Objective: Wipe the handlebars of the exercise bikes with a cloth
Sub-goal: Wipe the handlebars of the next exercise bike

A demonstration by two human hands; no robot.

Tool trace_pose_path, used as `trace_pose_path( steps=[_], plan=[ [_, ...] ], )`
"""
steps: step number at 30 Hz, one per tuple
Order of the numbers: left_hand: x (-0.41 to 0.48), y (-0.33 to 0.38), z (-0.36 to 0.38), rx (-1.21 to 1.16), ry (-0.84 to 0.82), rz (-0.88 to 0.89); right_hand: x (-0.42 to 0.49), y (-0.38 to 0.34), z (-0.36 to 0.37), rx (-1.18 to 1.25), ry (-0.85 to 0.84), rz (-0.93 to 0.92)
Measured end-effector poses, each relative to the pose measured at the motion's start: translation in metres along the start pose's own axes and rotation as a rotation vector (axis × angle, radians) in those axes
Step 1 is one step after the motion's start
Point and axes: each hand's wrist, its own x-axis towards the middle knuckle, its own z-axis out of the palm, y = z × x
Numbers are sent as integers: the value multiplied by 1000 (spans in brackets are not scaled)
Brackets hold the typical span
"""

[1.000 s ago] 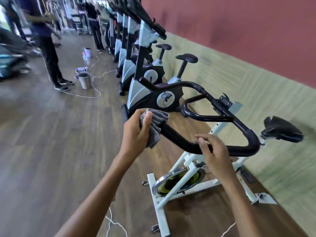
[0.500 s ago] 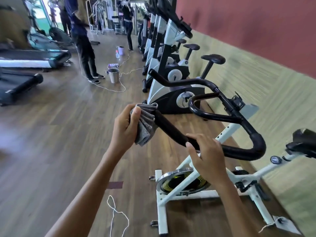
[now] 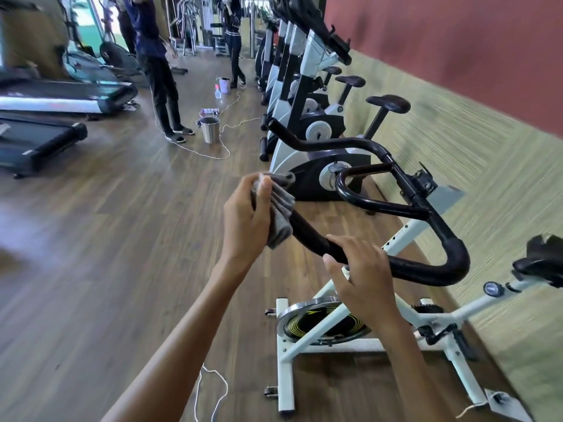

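Far along the wall a row of exercise bikes (image 3: 292, 95) stands, with a steel bucket (image 3: 209, 129) on the floor to their left. Your left hand (image 3: 243, 220) clamps the grey cloth (image 3: 278, 214) around the near handlebar (image 3: 426, 266) end; your right hand (image 3: 362, 278) grips the bar just beside it.

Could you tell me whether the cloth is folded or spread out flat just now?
Folded. The cloth shows stacked grey layers bunched in the left hand, wrapped over the handlebar end.
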Motion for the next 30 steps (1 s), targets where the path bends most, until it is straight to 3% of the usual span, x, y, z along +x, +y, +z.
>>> trace_pose_path(
  steps=[4,9,13,15,18,20,23,28,30],
  plan=[
    [-6,-1,2,154,-106,100,1,-1,-5,-7,-16,-11],
    [20,6,9,360,-246,103,7,1,-18,-90,-110,6],
    [3,-6,2,563,-173,528,2,7,-16,-246,-83,49],
    [12,-6,0,473,-247,448,-1,8,-16,-278,-84,51],
    [22,4,7,272,-246,89,0,11,-20,-295,-107,43],
    [11,7,10,334,-177,122,2,11,-24,-293,-104,72],
    [0,-3,6,493,-179,337,0,11,-21,-339,-98,93],
    [22,11,6,318,-305,71,0,12,-16,-382,-65,90],
    [10,8,9,422,-244,125,-1,11,-15,-364,-61,104]
  ],
)
